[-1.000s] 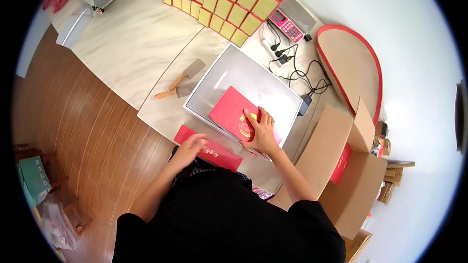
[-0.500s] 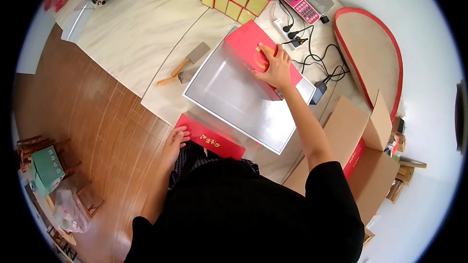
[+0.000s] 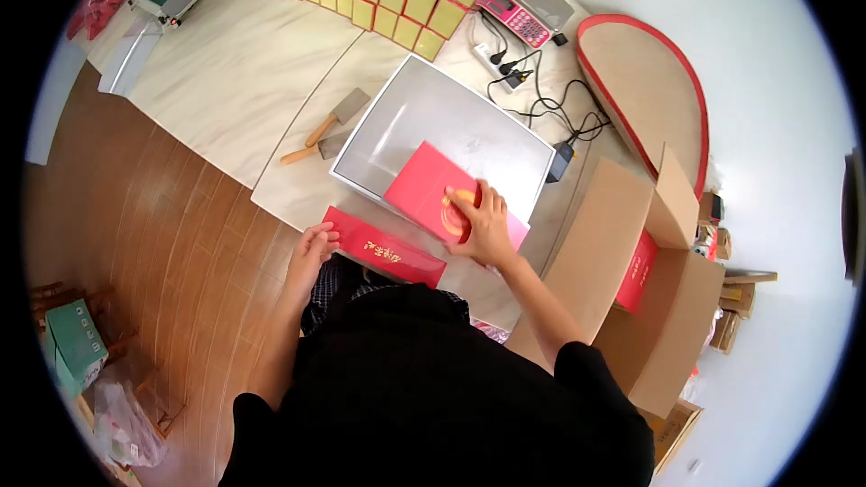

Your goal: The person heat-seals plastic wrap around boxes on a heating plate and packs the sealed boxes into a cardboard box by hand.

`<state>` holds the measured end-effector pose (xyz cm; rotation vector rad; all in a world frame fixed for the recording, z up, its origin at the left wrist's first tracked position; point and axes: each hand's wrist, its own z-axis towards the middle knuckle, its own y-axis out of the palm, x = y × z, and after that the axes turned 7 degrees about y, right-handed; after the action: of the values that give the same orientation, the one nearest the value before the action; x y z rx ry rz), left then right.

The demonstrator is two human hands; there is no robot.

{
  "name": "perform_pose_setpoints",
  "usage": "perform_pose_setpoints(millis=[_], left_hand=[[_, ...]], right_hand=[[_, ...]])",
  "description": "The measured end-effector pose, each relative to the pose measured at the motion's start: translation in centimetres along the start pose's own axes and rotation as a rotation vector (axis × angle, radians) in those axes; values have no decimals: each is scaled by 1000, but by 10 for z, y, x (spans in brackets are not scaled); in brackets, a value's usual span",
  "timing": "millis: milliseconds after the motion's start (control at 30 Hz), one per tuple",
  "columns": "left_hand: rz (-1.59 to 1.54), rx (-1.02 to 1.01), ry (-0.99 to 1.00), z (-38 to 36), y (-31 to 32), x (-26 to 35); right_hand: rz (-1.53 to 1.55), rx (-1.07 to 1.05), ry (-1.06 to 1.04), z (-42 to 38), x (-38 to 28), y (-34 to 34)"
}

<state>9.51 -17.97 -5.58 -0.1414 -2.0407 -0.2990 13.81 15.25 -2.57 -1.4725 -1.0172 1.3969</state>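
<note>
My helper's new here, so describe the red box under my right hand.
Find the big grey plate with a white rim. Over its near edge, under the right hand, is a red box. A gold ring marks it out from the narrower red box with gold lettering nearby.

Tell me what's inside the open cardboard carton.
A red item with pale lettering shows inside the carton; whatever lies behind its long flap is covered and cannot be seen.

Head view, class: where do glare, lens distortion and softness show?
Head view: a pale glare streak on the silvery panel and sheen on the wooden floor; head view: floor seams bow into arcs, corners go black; head view: the plastic bag looks soft.
</note>
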Motion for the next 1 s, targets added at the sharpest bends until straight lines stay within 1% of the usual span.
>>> perform_pose_setpoints(millis=[67,100,167,200,233,300,333,367,400,467,567,633,667,700,733,800,833,900,1000], left_hand=[[9,-44,2,7,-1,0],[3,-56,8,11,0,2],[29,-116,46,17,1,7],[32,-135,41,20,2,10],[15,-161,63,25,5,15],[6,-227,81,29,16,25],[12,-273,115,28,25,33],[18,-320,149,28,34,40],[26,-360,145,29,41,44],[-15,-478,161,27,56,49],[15,-558,139,19,71,66],[30,-614,129,17,73,72],[26,-624,126,16,73,74],[22,-632,123,15,72,76],[18,-646,123,16,71,75],[26,-678,121,20,66,72],[27,-685,115,21,65,72],[34,-720,106,21,63,73],[50,-778,92,22,64,73]], right_hand=[[14,-63,2,-22,-5,-7],[3,-57,7,-31,-5,-9],[516,-164,258,-50,-3,-12],[975,-360,435,-52,-8,-27],[976,-341,454,-62,-5,-30],[1845,-347,798,-86,-1,-31],[2175,-261,717,-87,-9,-27],[2418,-205,545,-88,-16,-26],[2480,-178,458,-85,-28,-29],[2387,-86,421,-76,-59,-38],[2178,45,473,-62,-96,-53],[2144,119,492,-55,-115,-63],[2206,166,492,-53,-127,-73],[2208,201,488,-56,-123,-65],[2172,147,444,-59,-115,-50],[2127,122,400,-66,-102,-34],[2279,58,359,-70,-97,-29],[2427,24,308,-76,-96,-29],[2483,146,305,-83,-109,-43]])
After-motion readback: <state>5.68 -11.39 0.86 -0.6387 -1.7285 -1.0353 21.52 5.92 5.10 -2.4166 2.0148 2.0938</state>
